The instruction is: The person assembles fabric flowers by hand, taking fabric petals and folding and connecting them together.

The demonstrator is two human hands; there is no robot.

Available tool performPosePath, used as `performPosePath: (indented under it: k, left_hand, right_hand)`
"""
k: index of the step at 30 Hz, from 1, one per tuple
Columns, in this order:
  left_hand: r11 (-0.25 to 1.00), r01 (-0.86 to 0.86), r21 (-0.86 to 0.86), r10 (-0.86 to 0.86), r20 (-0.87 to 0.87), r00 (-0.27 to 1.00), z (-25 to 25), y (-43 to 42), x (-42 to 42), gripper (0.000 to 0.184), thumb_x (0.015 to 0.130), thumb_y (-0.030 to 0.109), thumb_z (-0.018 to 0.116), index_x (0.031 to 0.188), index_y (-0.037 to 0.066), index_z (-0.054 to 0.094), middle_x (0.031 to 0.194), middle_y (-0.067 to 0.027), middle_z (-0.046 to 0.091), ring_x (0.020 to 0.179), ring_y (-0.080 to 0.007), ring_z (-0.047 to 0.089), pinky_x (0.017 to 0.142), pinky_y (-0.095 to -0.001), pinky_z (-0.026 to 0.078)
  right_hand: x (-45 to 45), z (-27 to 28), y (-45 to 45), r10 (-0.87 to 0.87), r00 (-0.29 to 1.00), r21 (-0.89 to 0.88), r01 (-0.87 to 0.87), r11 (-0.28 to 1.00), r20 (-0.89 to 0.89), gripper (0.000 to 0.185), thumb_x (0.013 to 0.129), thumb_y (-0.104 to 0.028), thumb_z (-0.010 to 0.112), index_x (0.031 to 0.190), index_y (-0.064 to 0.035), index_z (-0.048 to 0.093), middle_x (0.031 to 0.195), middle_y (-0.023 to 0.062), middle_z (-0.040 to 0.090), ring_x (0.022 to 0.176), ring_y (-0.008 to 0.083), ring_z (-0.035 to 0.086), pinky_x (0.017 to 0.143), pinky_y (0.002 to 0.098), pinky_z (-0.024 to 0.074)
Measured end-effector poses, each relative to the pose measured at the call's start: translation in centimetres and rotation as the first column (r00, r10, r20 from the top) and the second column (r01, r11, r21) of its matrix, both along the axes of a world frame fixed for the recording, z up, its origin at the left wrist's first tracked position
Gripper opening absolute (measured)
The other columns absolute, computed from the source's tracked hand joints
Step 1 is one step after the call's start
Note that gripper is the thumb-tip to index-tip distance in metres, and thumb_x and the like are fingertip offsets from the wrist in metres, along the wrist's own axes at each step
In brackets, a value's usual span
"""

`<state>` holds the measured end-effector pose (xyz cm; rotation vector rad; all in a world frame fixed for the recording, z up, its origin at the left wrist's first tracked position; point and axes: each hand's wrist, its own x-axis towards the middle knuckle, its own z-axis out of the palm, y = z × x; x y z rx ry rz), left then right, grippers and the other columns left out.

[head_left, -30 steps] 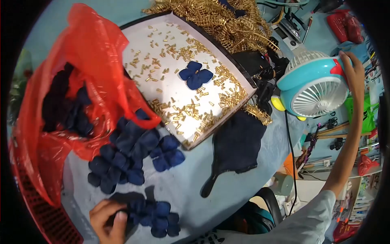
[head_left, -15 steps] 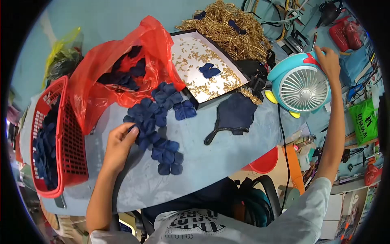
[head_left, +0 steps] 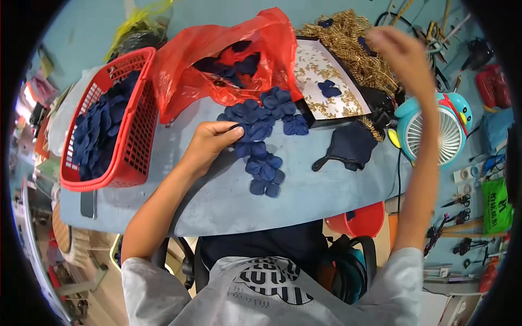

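Observation:
My left hand [head_left: 211, 142] pinches the edge of a dark blue fabric flower [head_left: 251, 148] between thumb and fingers. It belongs to a cluster of several such flowers, and a few more [head_left: 265, 167] lie on the table just below it. Raised and smeared by motion, my right hand [head_left: 401, 54] is above the heap of gold trim [head_left: 348, 41]; its fingers are too blurred to read. Between the hands stands a black-rimmed white tray [head_left: 307, 73] with gold bits and one blue flower [head_left: 329, 88]. A dark blue cloth piece [head_left: 350, 145] lies below the tray.
A red plastic bag [head_left: 185, 57] gapes open with dark blue pieces inside. At the left, a red basket [head_left: 142, 130] holds blue petals. A turquoise fan [head_left: 457, 106] stands at the right, its cable hanging over the table edge. Below is a red bucket [head_left: 370, 220].
My right hand has left the top of the fan and moved left over the gold trim. The view has shifted, while my left hand keeps its pinch on the flower.

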<state>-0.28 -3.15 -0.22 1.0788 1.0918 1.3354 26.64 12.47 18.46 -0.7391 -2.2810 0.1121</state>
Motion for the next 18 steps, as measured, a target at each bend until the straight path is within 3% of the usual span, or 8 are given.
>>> performPosePath:
  k: [1, 3, 4, 6, 8, 10, 14, 18]
  left_hand:
    - [1.0, 0.019, -0.006, -0.019, -0.025, 1.0, -0.1, 0.0, -0.5, 0.02, 0.084, 0.014, 0.057, 0.092, -0.003, 0.063, 0.087, -0.0062, 0.063, 0.08, -0.0107, 0.058, 0.075, -0.0242, 0.045]
    - [0.999, -0.024, 0.028, 0.025, -0.018, 1.0, -0.6, 0.0, -0.9, 0.019, 0.083, 0.015, 0.059, 0.091, -0.002, 0.064, 0.082, -0.0034, 0.063, 0.073, -0.0079, 0.056, 0.067, -0.0221, 0.043]
    - [0.998, -0.048, 0.046, 0.049, -0.022, 0.999, -0.4, 0.0, -1.1, 0.019, 0.083, 0.015, 0.06, 0.091, -0.001, 0.065, 0.079, -0.002, 0.063, 0.07, -0.0065, 0.054, 0.063, -0.0211, 0.042]
    - [0.994, -0.094, 0.05, 0.092, 0.035, 0.995, -0.1, 0.0, -1.5, 0.02, 0.081, 0.018, 0.062, 0.089, 0.0, 0.066, 0.074, -0.0002, 0.061, 0.064, -0.0058, 0.052, 0.059, -0.0209, 0.041]
    - [0.991, -0.1, 0.093, 0.098, 0.027, 0.995, 0.2, 0.2, -2.1, 0.02, 0.082, 0.019, 0.062, 0.088, 0.0, 0.066, 0.072, -0.0001, 0.061, 0.062, -0.0058, 0.051, 0.057, -0.0206, 0.04]
    - [0.987, -0.136, 0.08, 0.139, -0.028, 0.99, 0.7, 0.0, -2.6, 0.02, 0.082, 0.019, 0.062, 0.087, 0.0, 0.066, 0.07, -0.0001, 0.061, 0.061, -0.0056, 0.051, 0.056, -0.0204, 0.04]
    - [0.981, -0.177, 0.077, 0.184, -0.104, 0.977, 0.5, 0.4, -2.8, 0.02, 0.082, 0.02, 0.062, 0.085, 0.001, 0.066, 0.069, 0.0006, 0.06, 0.059, -0.0048, 0.05, 0.054, -0.0201, 0.039]
    - [0.907, -0.106, 0.407, 0.335, -0.547, 0.767, 0.8, 0.0, -1.9, 0.021, 0.086, 0.016, 0.055, 0.08, -0.004, 0.06, 0.065, -0.0034, 0.057, 0.058, -0.0094, 0.048, 0.054, -0.0254, 0.038]
  right_hand:
    - [-3.1, -2.1, -1.9, 0.049, 0.999, -0.078, -0.05, 0.996, -0.005, 0.026, 0.084, -0.026, 0.056, 0.095, -0.0043, 0.064, 0.078, 0.0057, 0.062, 0.07, 0.0106, 0.056, 0.065, 0.0265, 0.044]
    - [-8.1, -7.2, -2.9, 0.344, 0.939, -0.178, -0.342, 0.923, -0.02, 0.025, 0.084, -0.028, 0.056, 0.087, -0.0045, 0.064, 0.066, 0.0028, 0.058, 0.062, 0.0104, 0.052, 0.057, 0.0269, 0.0421]
    - [-9.9, -9.2, -3.6, 0.401, 0.915, -0.454, -0.379, 0.806, -0.05, 0.025, 0.084, -0.027, 0.056, 0.086, -0.0034, 0.064, 0.064, 0.0016, 0.057, 0.061, 0.009, 0.05, 0.055, 0.0253, 0.041]
    - [-12.5, -13.8, -3.7, 0.522, 0.796, -0.545, -0.597, 0.588, -0.308, 0.031, 0.086, -0.029, 0.055, 0.085, 0.0008, 0.062, 0.062, 0.0, 0.054, 0.059, 0.0059, 0.046, 0.052, 0.0238, 0.0385]
    - [-12.4, -14.8, -4.5, 0.474, 0.864, -0.781, -0.411, 0.471, -0.169, 0.032, 0.089, -0.029, 0.05, 0.09, 0.0015, 0.06, 0.074, 0.0008, 0.058, 0.067, 0.0059, 0.05, 0.06, 0.0216, 0.0413]
    - [-12.0, -15.8, -4.6, 0.479, 0.834, -0.83, -0.456, 0.322, -0.273, 0.029, 0.089, -0.027, 0.052, 0.088, 0.0005, 0.061, 0.074, 0.0007, 0.057, 0.065, 0.0062, 0.05, 0.059, 0.0215, 0.0413]
    - [-12.5, -16.8, -4.8, 0.317, 0.789, -0.749, -0.607, 0.267, -0.526, 0.023, 0.087, -0.023, 0.054, 0.088, -0.001, 0.06, 0.071, -0.0009, 0.055, 0.062, 0.0063, 0.05, 0.057, 0.0211, 0.0406]
    - [-12.8, -17.3, -5.2, 0.269, 0.806, -0.795, -0.579, 0.179, -0.527, 0.02, 0.086, -0.02, 0.054, 0.09, -0.0007, 0.059, 0.067, -0.0029, 0.051, 0.058, 0.0053, 0.048, 0.053, 0.0202, 0.0395]
